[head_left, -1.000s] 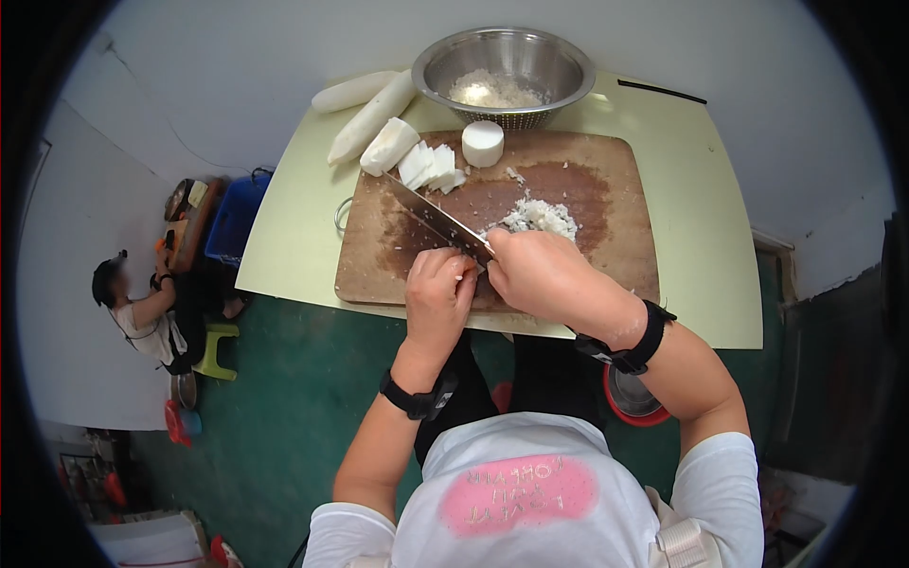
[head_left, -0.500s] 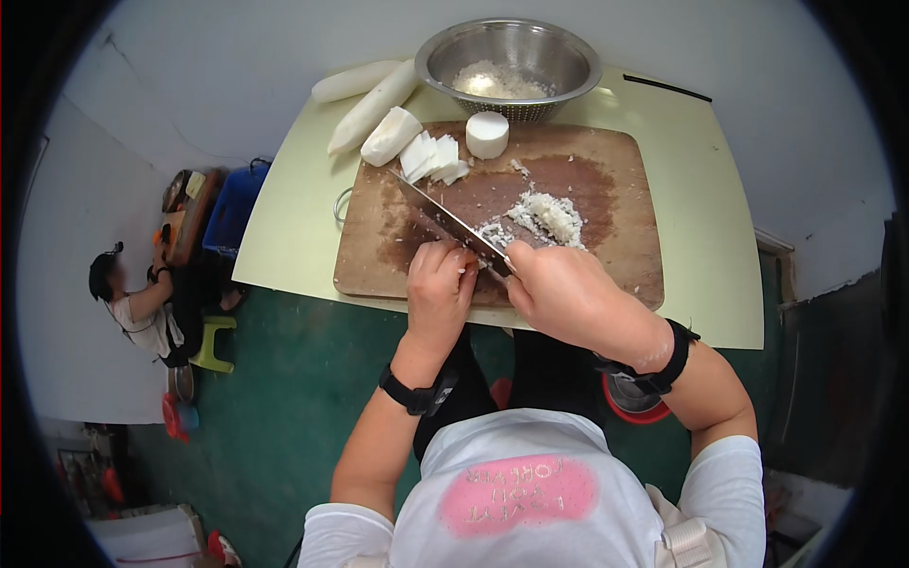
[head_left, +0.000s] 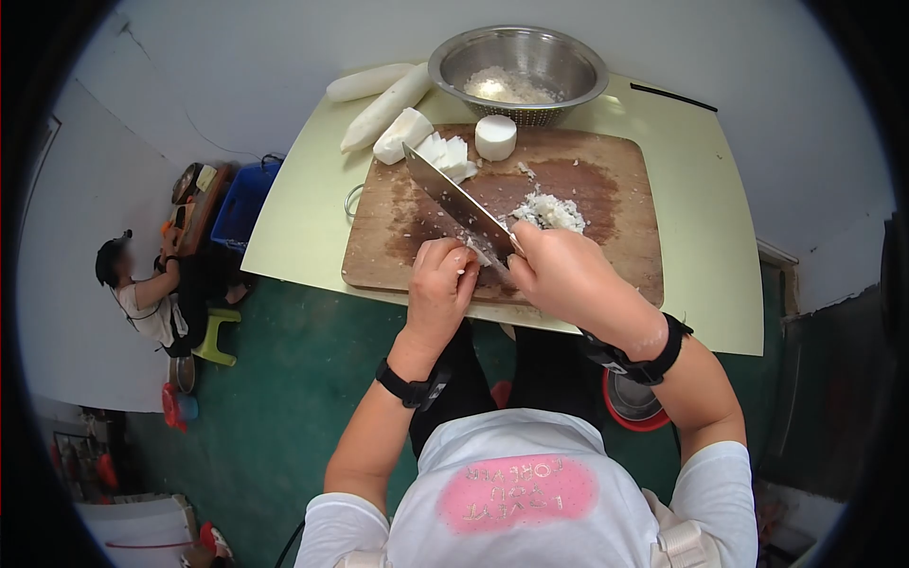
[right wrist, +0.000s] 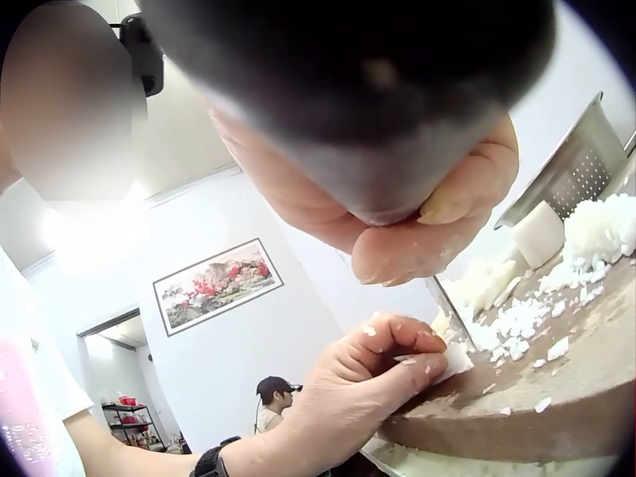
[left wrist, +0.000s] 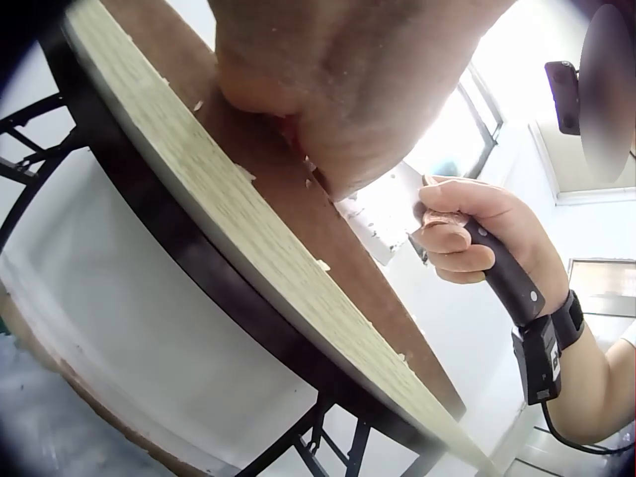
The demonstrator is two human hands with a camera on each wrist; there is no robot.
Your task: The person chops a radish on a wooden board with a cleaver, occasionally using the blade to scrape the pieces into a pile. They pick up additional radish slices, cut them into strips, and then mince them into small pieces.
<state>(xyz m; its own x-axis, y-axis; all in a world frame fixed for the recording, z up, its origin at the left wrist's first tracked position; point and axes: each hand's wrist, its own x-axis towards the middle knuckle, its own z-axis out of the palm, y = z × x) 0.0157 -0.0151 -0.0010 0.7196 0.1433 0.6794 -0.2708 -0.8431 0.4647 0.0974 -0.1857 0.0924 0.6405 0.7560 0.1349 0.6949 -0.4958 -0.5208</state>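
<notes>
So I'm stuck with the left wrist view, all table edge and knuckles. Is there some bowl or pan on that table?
Observer: Yes, a metal colander at the back, with chopped white bits in it.
Operator: Neat! And close to my camera, is anything being held?
Observer: The right wrist view shows it: the left hand pinches a small white piece.
Operator: Any bigger ones about?
Observer: In the head view, two long white vegetables lie to the left of the colander.
</notes>
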